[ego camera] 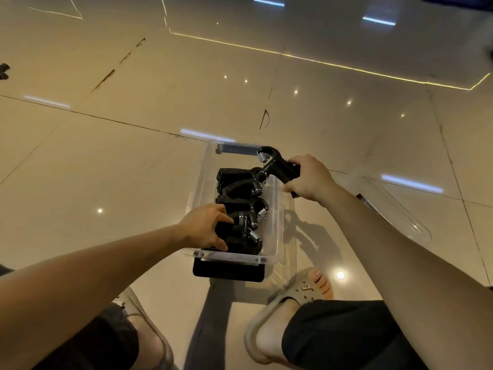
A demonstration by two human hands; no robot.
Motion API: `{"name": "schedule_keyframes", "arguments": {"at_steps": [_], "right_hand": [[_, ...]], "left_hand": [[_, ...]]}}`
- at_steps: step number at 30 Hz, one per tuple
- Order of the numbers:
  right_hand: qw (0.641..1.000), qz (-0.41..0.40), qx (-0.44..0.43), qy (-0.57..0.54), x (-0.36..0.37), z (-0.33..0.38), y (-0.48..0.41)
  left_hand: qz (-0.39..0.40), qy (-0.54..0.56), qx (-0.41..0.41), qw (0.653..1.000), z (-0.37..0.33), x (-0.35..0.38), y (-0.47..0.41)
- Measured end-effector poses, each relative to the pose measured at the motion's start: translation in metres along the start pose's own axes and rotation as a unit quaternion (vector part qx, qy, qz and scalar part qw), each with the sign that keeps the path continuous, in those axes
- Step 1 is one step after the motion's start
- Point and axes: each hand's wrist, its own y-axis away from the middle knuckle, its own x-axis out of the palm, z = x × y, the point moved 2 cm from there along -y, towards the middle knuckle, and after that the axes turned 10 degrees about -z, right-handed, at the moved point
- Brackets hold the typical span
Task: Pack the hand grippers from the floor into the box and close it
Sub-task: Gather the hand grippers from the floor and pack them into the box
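Clear plastic box (277,209) at centre frame, several hand grippers packed in a row. Left hand (206,227) fingers press on the nearest gripper (240,239). Right hand (309,178) fingers closed round another gripper (277,165) above the far end; lower it spring-first into that gap. Lid (394,206) lies at right.

Clear, see-through box (277,209) on glossy beige floor tiles (133,116) with thin dark seams; black latch (229,273) at box's 6 o'clock, grey-blue latch (234,148) at 12. Black hand grippers (240,206) with silver coiled springs inside. Another black hand gripper (280,166) with silver spring at 1 o'clock. Clear lid (394,206) at 3 o'clock. Taupe slippers (288,297), black shorts (346,335) at 6.
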Motion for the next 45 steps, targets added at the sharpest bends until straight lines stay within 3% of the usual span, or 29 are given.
{"name": "schedule_keyframes", "arguments": {"at_steps": [10,24,29,31,33,36,41,45], "right_hand": [[1.0,0.008,0.007,-0.007,0.007,-0.002,-0.004],[0.999,0.028,-0.003,0.018,0.017,0.002,0.006],[0.999,0.032,-0.015,0.024,0.015,0.012,0.009],[0.999,0.03,-0.02,0.022,0.016,0.015,0.01],[0.999,0.027,-0.03,0.026,0.017,0.019,0.01],[0.999,0.018,-0.041,0.028,0.021,0.027,0.011],[0.996,-0.03,-0.084,0.01,0.031,0.045,0.025],[0.992,-0.053,-0.104,-0.05,0.022,0.052,0.023]], "left_hand": [[0.036,-0.036,0.011,0.999,0.004,0.012,-0.006],[0.019,-0.042,0.016,0.999,0.001,0.013,0.001],[-0.004,0.084,-0.05,0.995,-0.001,-0.011,-0.004],[-0.064,0.201,-0.096,0.973,-0.004,-0.034,-0.006],[-0.115,0.328,-0.135,0.928,-0.01,-0.055,-0.007],[-0.13,0.459,-0.174,0.861,-0.027,-0.07,-0.01],[-0.199,0.5,-0.222,0.813,-0.044,-0.073,-0.012],[-0.246,0.497,-0.225,0.801,-0.036,-0.093,-0.009]]}}
